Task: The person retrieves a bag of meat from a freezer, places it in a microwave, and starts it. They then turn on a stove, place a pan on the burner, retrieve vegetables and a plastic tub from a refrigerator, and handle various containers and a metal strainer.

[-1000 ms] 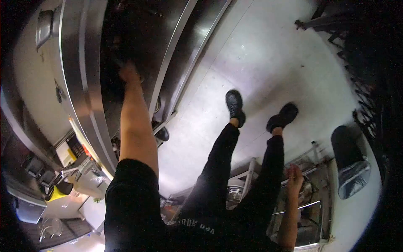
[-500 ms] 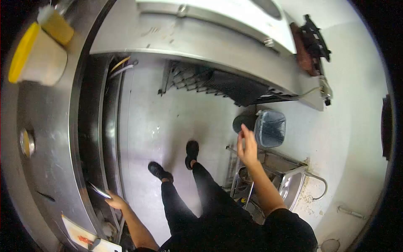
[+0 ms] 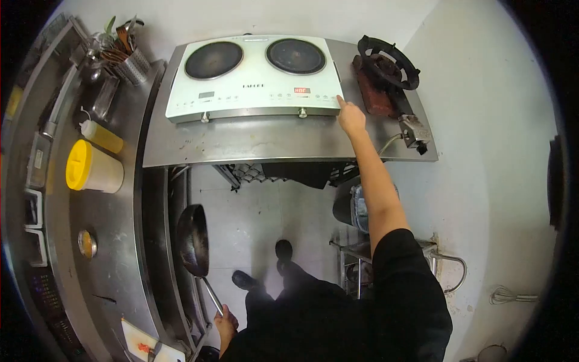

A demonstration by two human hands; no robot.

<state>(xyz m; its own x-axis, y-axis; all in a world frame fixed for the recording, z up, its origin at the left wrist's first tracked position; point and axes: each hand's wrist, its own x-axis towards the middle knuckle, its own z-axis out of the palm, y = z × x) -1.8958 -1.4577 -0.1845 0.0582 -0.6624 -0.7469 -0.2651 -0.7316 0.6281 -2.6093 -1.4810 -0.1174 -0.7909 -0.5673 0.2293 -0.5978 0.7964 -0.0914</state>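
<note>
Gleaming steel counter (image 3: 241, 140), twin-burner cooktop (image 3: 253, 75), white tiled floor (image 3: 259, 211)

The markings on the control strip of the induction cooker (image 3: 253, 78) are too small to be read. The cutting board (image 3: 148, 347) is cut off by the bottom edge. The left hand (image 3: 226, 320) is partly hidden by the dark clothing.

Frying pan (image 3: 193, 239): dark, round, long thin metal handle; held out over the floor gap beside the steel counter edge, bowl tilted on its side, handle running down to the left hand (image 3: 226, 324), which grips its end.

Induction cooktop (image 3: 253, 77): pale green-white, two dark round zones, red display lit, lying flat on the steel table; right hand (image 3: 350, 117) fingertip touches its front right corner.
</note>
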